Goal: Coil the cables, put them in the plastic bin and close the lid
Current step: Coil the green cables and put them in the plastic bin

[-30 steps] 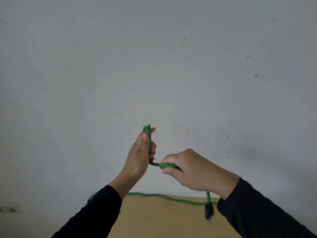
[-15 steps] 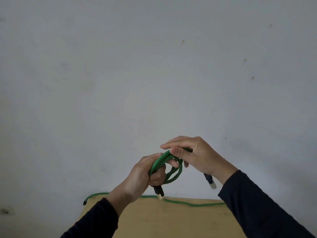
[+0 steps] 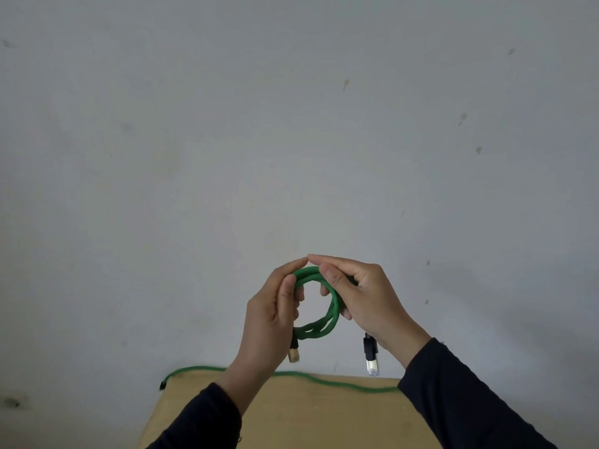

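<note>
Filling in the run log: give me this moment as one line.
phase: coiling | left hand: gripping green cable coil | right hand: gripping coil | second green cable: uncoiled on table | bin: not visible

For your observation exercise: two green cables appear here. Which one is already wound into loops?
The green cable held up between the left hand and right hand; the other green cable lies stretched along the table's far edge.

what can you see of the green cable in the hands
The green cable is a thick, round cord wound into a small coil of about two loops, held upright in the air above the wooden table. The left hand and right hand pinch its top and sides. Two plugs dangle: a gold-tipped one and a black, clear-tipped one.
</note>
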`<state>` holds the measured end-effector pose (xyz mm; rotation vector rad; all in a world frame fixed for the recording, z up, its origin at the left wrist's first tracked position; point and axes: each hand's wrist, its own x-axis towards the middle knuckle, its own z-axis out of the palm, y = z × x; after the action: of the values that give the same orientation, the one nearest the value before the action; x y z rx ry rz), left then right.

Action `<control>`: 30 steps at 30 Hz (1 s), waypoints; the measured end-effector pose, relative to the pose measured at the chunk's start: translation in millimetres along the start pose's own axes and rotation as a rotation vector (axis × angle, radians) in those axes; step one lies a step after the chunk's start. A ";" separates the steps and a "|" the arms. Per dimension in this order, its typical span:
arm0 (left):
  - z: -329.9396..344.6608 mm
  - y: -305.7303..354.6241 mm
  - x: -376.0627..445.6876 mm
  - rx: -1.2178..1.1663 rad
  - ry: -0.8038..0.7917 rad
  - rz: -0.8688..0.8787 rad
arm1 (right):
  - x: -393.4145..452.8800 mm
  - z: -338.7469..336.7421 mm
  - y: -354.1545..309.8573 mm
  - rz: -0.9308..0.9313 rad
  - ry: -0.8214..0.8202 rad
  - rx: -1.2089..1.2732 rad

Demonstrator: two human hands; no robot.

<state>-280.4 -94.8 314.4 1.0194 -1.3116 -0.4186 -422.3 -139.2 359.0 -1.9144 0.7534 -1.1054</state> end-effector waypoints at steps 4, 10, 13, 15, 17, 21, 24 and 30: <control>-13.3 1.4 9.9 -0.023 0.023 -0.054 | -4.5 -10.9 0.7 0.069 -0.099 -0.135; -28.4 1.2 18.7 -0.209 -0.054 -0.166 | -2.6 -25.0 -2.2 -0.033 -0.127 -0.331; -26.3 3.5 19.0 -0.329 -0.092 -0.215 | -0.4 -22.9 1.8 -0.120 0.032 -0.276; -22.8 4.9 18.3 -0.395 -0.099 -0.240 | -1.0 -16.8 5.0 -0.167 0.130 -0.194; -17.6 6.0 17.0 -0.427 -0.105 -0.249 | -1.4 -8.3 7.7 -0.150 0.219 -0.091; -8.9 5.5 13.8 -0.372 -0.092 -0.229 | -2.9 9.1 9.0 0.007 0.348 0.225; -7.1 3.2 13.2 -0.340 -0.065 -0.244 | -2.0 17.4 7.3 0.217 0.341 0.493; -4.9 -1.6 15.0 -0.369 0.083 -0.265 | -8.5 23.4 4.7 0.337 0.194 0.487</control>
<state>-271.5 -105.2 322.3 0.8879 -0.9806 -0.7801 -405.8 -127.2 344.1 -1.2368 0.7908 -1.1428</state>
